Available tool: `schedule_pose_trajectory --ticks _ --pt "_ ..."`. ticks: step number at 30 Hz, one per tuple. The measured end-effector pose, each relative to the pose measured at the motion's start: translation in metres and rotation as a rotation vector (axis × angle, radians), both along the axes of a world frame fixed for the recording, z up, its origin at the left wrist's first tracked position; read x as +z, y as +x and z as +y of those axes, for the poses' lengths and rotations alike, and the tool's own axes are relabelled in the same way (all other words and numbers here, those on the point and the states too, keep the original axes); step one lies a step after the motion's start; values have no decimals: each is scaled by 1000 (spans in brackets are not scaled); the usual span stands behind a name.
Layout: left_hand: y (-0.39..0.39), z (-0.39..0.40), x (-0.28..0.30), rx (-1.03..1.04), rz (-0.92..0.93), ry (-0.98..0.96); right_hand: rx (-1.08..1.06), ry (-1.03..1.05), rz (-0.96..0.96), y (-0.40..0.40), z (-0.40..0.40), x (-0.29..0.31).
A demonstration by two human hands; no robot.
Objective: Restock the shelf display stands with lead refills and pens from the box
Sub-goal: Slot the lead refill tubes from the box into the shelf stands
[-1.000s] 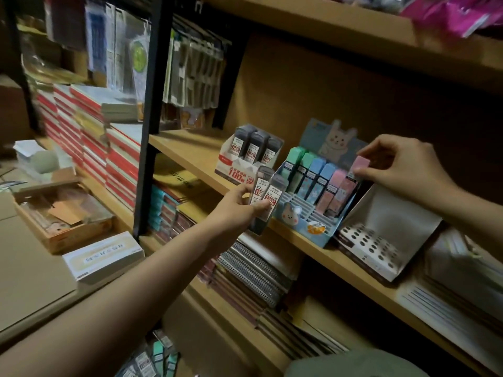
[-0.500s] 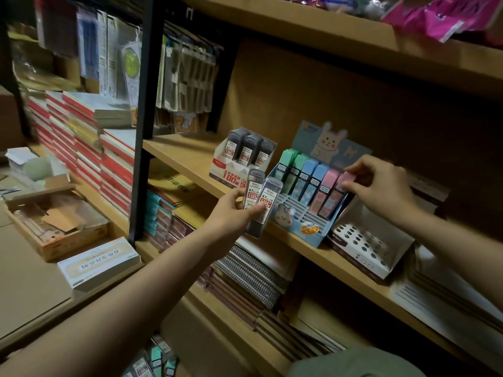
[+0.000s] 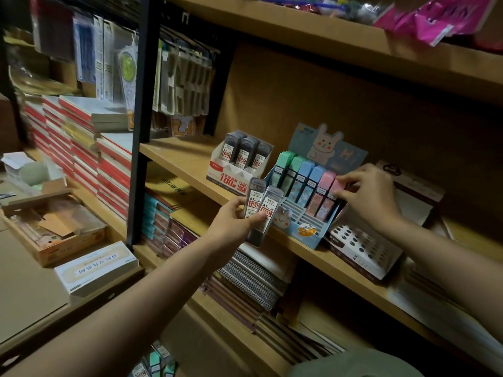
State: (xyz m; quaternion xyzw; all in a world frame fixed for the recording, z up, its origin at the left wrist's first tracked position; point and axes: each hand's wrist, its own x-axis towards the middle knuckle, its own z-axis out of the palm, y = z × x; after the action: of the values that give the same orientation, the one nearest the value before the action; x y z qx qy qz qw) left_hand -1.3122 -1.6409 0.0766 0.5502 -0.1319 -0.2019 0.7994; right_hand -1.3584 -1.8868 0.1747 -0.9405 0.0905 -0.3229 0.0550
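The right hand [image 3: 371,198] has come down onto the bunny stand [image 3: 304,213] and now pinches the pink refill case [image 3: 336,187] seated at its right end. Left of the stand, the left hand [image 3: 234,223] still grips two dark lead refills [image 3: 260,206], unshelved

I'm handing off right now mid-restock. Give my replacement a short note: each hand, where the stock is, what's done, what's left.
Left hand: grips two dark lead refill cases, held in front of the shelf edge.
Right hand: pinches the rightmost pink case in the blue bunny stand.
Done: the stand's back row holds green, blue and pink cases; the white 0.7 stand holds dark cases.
Left: seat the pink case, place the two dark cases, probably in the white stand. The bunny stand's front slots and the holed pen stand look unfilled.
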Motion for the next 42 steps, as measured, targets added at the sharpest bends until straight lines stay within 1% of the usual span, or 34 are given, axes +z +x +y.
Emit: schedule_pose_trajectory --ticks 4,6,7,8,10,11,12,14,16,19,22,25,26,28,30,31,33,35,37,39,42 --pt "2 2 -1 -23 -12 -31 -15 -5 -15 -4 6 -1" --pt "4 3 -1 -34 -19 -47 56 51 -66 -6 16 3" --pt "5 4 0 -40 -19 -54 120 115 -51 -6 26 5" --pt "6 4 1 -48 -16 -59 191 205 10 -4 38 6" --pt "7 6 2 -67 -17 -60 326 408 193 2 65 4" --pt "8 7 3 -75 -24 -58 372 459 259 6 78 2" --pt "9 9 3 -79 -32 -55 400 458 290 11 88 0" --pt "12 14 4 -69 -45 -42 396 425 284 25 101 3" --pt "18 22 6 -35 -58 -20 383 455 282 39 108 7" --pt "26 35 9 -24 -98 3 394 443 340 55 117 9" --pt "32 47 12 -80 -130 17 424 424 377 65 126 7" --pt "36 51 13 -185 -58 -61 468 412 420 74 130 8" --pt "37 51 14 -199 -44 -68 489 407 446 77 131 10" --pt "39 51 13 -185 -82 -40 521 422 511 80 134 16" --pt "42 48 12 -91 -208 61 522 390 510 85 134 28" --pt "45 47 12 -4 -300 150 509 358 452 89 132 36" --pt "53 45 10 200 -491 357 463 333 258 100 125 52" --pt "61 44 9 316 -646 517 399 355 113 112 118 63" --pt "70 43 7 341 -782 675 328 360 69 124 114 65" --pt "80 42 5 332 -910 849 269 315 57 136 113 58" --pt "91 39 0 307 -992 1004 219 294 28 152 115 46"
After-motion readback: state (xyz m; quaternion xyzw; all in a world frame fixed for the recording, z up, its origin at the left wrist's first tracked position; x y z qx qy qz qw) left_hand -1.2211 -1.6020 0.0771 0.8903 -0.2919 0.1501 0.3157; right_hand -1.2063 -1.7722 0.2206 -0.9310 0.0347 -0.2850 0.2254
